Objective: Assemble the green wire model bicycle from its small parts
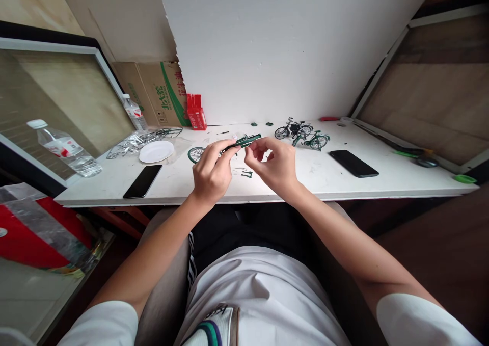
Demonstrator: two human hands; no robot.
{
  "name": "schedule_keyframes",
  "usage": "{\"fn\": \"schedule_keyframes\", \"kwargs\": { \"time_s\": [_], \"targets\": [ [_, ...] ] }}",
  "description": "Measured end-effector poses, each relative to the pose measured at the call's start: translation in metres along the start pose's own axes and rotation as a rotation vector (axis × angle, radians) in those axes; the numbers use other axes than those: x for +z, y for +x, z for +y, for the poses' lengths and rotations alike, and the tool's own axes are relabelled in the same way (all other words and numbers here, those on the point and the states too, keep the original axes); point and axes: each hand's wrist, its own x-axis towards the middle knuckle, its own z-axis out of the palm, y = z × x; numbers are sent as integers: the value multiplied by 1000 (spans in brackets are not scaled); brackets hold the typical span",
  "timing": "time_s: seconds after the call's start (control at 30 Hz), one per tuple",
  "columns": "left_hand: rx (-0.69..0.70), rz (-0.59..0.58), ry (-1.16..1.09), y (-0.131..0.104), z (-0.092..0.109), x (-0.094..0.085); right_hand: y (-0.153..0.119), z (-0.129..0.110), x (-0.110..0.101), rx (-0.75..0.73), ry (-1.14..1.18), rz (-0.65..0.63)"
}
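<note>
**Slim dark-green model part (250, 140) held above a white tabletop (313, 177)**

In the head view, the left hand (213, 175) grasps the part between thumb and fingers, over the middle of the table. The right hand (277, 165) is curled at the part's right end, thumb and forefinger brought together; the fingers cover much there, so I cannot tell whether they pinch anything. A thin-spoked green wheel (196, 155) shows just left of the left hand, and small dark-green plastic pieces (246, 174) lie below, between the hands.

Beyond the right hand stand a black model bicycle (292, 129) and a green model bicycle (317, 141), close together. Bare surface runs from the right forearm to a black smartphone with rounded corners (353, 163), which lies back from the front edge. On the left, a flat black glossy phone (142, 182) lies close to that edge, with bare surface between it and the left hand. Behind it are a round white plate (156, 152) and a small red cardboard box (196, 114). A clear plastic bottle with a white cap (69, 150) occupies the left end; a tall white board (275, 55) closes off the back.
</note>
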Motion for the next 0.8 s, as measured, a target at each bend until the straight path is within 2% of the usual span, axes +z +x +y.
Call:
{"fn": "schedule_keyframes", "kwargs": {
  "time_s": [0.13,0.27,0.33,0.53,0.67,0.8],
  "targets": [
    [29,27,11,-1,3,3,-5,3,8,-27,-161,54],
    [38,44,20,0,6,3,-6,3,9,-33,-244,55],
    [29,34,24,0,6,3,-4,1,6,37,-154,15],
    [7,-12,9,-3,-2,3,4,1,-5,364,337,-215],
    [-1,-20,2,-3,-8,4,7,6,-7,407,413,-283],
    [24,-59,4,-2,-10,5,8,9,-6,397,423,-263]
  ]
}}
